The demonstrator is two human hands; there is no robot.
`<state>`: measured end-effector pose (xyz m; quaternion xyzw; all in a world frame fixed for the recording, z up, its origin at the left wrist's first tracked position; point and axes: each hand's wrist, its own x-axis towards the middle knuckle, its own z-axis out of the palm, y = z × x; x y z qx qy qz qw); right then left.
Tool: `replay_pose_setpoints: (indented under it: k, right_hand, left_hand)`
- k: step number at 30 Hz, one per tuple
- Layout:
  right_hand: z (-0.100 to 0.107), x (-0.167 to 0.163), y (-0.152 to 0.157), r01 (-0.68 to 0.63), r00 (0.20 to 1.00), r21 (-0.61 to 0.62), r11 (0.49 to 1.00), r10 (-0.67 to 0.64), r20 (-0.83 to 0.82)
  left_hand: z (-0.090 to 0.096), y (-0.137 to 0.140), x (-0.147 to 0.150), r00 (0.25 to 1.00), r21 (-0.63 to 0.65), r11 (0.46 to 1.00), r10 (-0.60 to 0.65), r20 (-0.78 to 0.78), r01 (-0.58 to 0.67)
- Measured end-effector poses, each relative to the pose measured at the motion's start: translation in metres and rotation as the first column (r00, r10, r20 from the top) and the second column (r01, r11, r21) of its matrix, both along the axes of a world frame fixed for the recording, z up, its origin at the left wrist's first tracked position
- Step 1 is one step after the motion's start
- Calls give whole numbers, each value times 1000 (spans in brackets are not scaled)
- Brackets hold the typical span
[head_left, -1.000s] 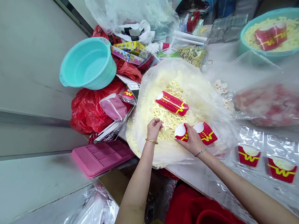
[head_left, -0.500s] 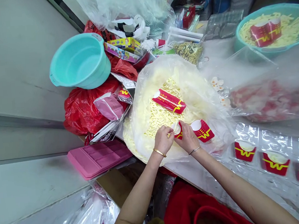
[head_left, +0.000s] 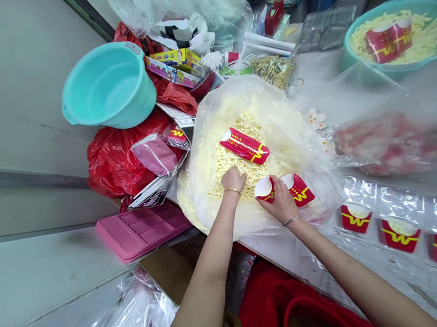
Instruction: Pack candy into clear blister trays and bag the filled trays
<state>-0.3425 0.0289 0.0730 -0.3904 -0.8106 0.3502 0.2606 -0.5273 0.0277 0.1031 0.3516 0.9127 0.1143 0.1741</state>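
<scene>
My left hand (head_left: 234, 180) reaches into a heap of pale, fry-shaped sticks (head_left: 246, 123) in a large open plastic bag (head_left: 291, 122). Its fingers curl down among the sticks, and what they grip is hidden. My right hand (head_left: 282, 199) is closed around a small red fries carton (head_left: 264, 187) with a white inside and yellow markings. Just right of that hand, a stack of the same cartons (head_left: 301, 189) rests on the bag. A longer nested row of cartons (head_left: 245, 145) lies on top of the heap.
Filled cartons in clear packaging (head_left: 400, 235) line the table at right. A turquoise basin (head_left: 108, 86) stands at left above red bags (head_left: 116, 161); another basin (head_left: 350, 65) holds sticks and cartons. A pink tray (head_left: 144, 232) juts from the near left edge.
My left hand has left the carton and moved down and left into the sticks. My right hand has shifted slightly right, keeping the carton. The view has shifted a little.
</scene>
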Motion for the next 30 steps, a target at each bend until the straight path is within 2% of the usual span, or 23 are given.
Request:
replay_pose_setpoints:
  k: [2,4,6,9,11,14,15,16,17,19,21,23,26,30]
  right_hand:
    - [-1,1,0,0,1000,-4,1000,0,3]
    - [-1,2,0,2,1000,-11,1000,-2,4]
    - [-1,2,1,-1,1000,-18,1000,1,0]
    - [0,1,3,-8,1000,-23,1000,8,5]
    - [3,-2,1,-21,1000,-19,1000,22,21]
    - [8,-11,-3,-68,997,9,998,68,32]
    - [10,-15,-5,-80,996,17,997,79,32]
    - [11,-18,-7,-84,996,22,996,84,29]
    - [13,-21,-8,-85,996,22,996,84,25]
    - [16,-25,-8,-79,997,19,997,79,18]
    - [17,-25,-6,-83,996,23,996,83,17]
    - [17,-23,-5,-102,995,35,994,102,20]
    - [15,-18,-4,-124,992,64,990,123,28]
    - [13,-13,-5,-118,992,92,989,114,48]
  left_hand:
    - [-14,5,-2,995,97,994,46,90,-54]
    - [-21,1,-3,970,229,965,72,231,-126]
    - [-19,-9,-5,937,304,937,61,345,-174]
    - [-5,-30,-6,898,338,923,17,439,-183]
    - [8,-42,-3,818,377,895,-25,575,-237]
    - [25,-52,7,602,416,834,-132,788,-362]
    - [29,-53,10,549,417,828,-163,820,-376]
    - [32,-53,14,532,416,835,-182,827,-360]
    - [34,-54,16,543,418,848,-194,817,-326]
    - [36,-53,19,633,423,881,-205,747,-213]
    - [38,-52,20,748,406,913,-237,620,-47]
    - [42,-50,19,817,345,929,-301,491,135]
    - [49,-47,18,822,234,913,-403,402,333]
    - [53,-44,31,848,183,895,-444,288,407]
